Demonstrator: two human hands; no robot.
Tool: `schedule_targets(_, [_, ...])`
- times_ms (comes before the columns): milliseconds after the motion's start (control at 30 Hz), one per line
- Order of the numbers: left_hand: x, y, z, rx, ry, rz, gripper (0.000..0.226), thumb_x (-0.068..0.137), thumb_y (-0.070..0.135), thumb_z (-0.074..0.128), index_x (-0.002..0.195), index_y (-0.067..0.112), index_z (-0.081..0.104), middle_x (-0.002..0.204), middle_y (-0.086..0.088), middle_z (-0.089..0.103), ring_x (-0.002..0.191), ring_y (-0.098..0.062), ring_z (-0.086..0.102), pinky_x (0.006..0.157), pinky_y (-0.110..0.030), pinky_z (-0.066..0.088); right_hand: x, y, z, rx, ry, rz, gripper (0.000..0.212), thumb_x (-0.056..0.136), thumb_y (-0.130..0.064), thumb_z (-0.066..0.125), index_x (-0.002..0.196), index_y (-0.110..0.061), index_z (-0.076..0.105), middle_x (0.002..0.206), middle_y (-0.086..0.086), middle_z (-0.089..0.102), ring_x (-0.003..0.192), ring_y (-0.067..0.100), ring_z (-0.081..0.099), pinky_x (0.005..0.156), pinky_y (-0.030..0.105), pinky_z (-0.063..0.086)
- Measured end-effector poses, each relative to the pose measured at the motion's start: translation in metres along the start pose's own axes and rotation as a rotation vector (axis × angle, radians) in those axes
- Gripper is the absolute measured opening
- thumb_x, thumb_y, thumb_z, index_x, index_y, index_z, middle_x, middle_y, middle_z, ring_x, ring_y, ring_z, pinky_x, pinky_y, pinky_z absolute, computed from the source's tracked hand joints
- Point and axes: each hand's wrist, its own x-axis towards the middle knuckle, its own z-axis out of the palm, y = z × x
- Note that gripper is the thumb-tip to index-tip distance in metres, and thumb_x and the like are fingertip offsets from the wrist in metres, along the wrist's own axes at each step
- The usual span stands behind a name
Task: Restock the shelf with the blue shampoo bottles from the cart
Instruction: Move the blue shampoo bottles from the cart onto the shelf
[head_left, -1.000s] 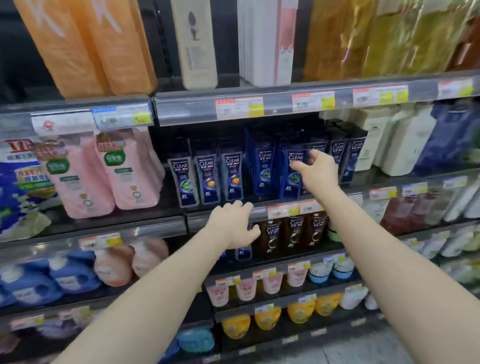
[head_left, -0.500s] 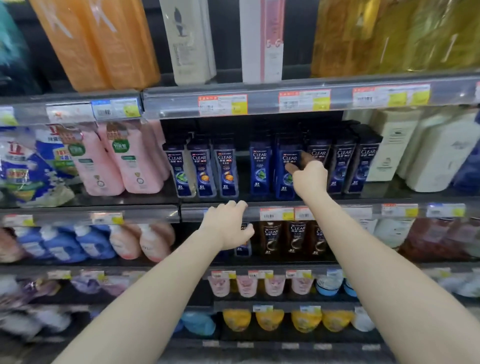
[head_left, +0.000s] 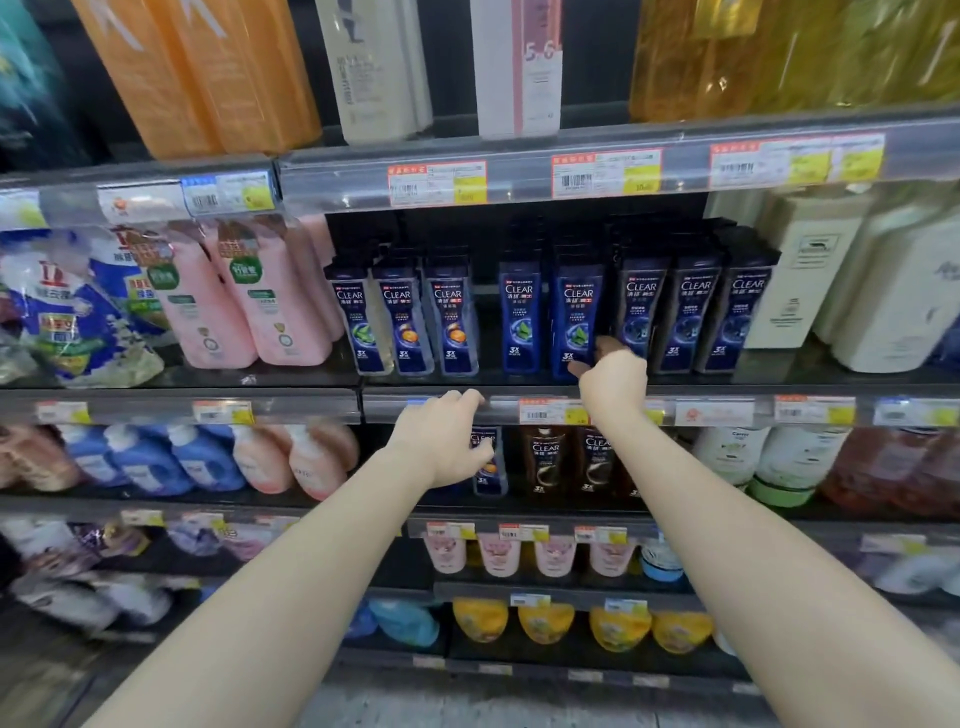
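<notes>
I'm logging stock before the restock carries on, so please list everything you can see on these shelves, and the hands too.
blue shampoo bottles: eight fronts, blue, middle shelf centre
pink bottles: two fronts, pink, middle shelf, left of the blue ones
refill bags: count unclear, blue and white, middle shelf far left
white bottles: at least two, white, middle shelf right
orange bottles: two, orange, top shelf left
yellow bottles: count unclear, yellow, top shelf right
brown bottles: two, brown, shelf below
left hand: fingertips on the shelf rail
right hand: fingers at the base of one of the blue shampoo bottles
</notes>
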Motion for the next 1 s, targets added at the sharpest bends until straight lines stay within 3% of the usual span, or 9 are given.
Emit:
schedule_targets(200, [0.007, -0.004, 0.003, -0.005, 0.01, -0.013, 0.061, 0.094, 0.055, 0.052, 0.146, 0.026, 0.04, 0.137, -0.001, 0.056, 0.117, -0.024, 0.06, 0.093, -0.043, 0.051, 0.015, -0.009, 0.005, -0.207, -0.03, 0.002, 0.031, 0.095, -0.023, 0.063, 0.123, -0.012, 0.061, 0.114, 0.013, 0.067, 0.104, 0.033, 0.063, 0.084, 0.039, 0.052])
schedule_targets(500, [0.009, -0.014, 0.009, -0.021, -0.001, -0.01, 0.061, 0.095, 0.055, 0.052, 0.146, 0.022, 0.043, 0.133, -0.003, 0.059, 0.11, -0.023, 0.063, 0.084, -0.04, 0.054, 0.029, -0.009, 0.017, -0.209, 0.038, 0.027, 0.027, 0.095, -0.026, 0.062, 0.119, -0.015, 0.061, 0.108, 0.014, 0.069, 0.101, 0.036, 0.065, 0.072, 0.033, 0.045])
schedule_targets(700, [0.002, -0.016, 0.019, -0.038, -0.032, -0.018, 0.06, 0.095, 0.053, 0.051, 0.147, 0.024, 0.041, 0.137, -0.002, 0.059, 0.113, -0.024, 0.063, 0.088, -0.041, 0.053, 0.027, -0.013, 0.024, -0.257, 0.034, 0.096, 0.036, 0.099, -0.027, 0.055, 0.132, -0.011, 0.05, 0.121, 0.018, 0.064, 0.11, 0.037, 0.062, 0.069, 0.034, 0.044])
schedule_targets(833, [-0.008, -0.018, 0.025, -0.051, -0.058, -0.037, 0.059, 0.094, 0.052, 0.052, 0.144, 0.024, 0.042, 0.137, -0.002, 0.057, 0.115, -0.025, 0.061, 0.092, -0.045, 0.051, 0.006, -0.012, 0.019, -0.233, 0.046, 0.025, 0.048, 0.101, -0.023, 0.053, 0.145, -0.009, 0.041, 0.128, 0.02, 0.06, 0.115, 0.036, 0.058, 0.076, 0.033, 0.046])
schedule_targets(1000, [-0.022, -0.025, 0.026, -0.057, -0.082, -0.085, 0.061, 0.094, 0.051, 0.051, 0.146, 0.022, 0.042, 0.141, -0.002, 0.056, 0.12, -0.028, 0.059, 0.096, -0.046, 0.049, -0.038, -0.008, 0.013, -0.103, 0.093, -0.176, 0.04, 0.098, -0.019, 0.055, 0.138, -0.015, 0.052, 0.127, 0.011, 0.064, 0.116, 0.029, 0.06, 0.094, 0.039, 0.05])
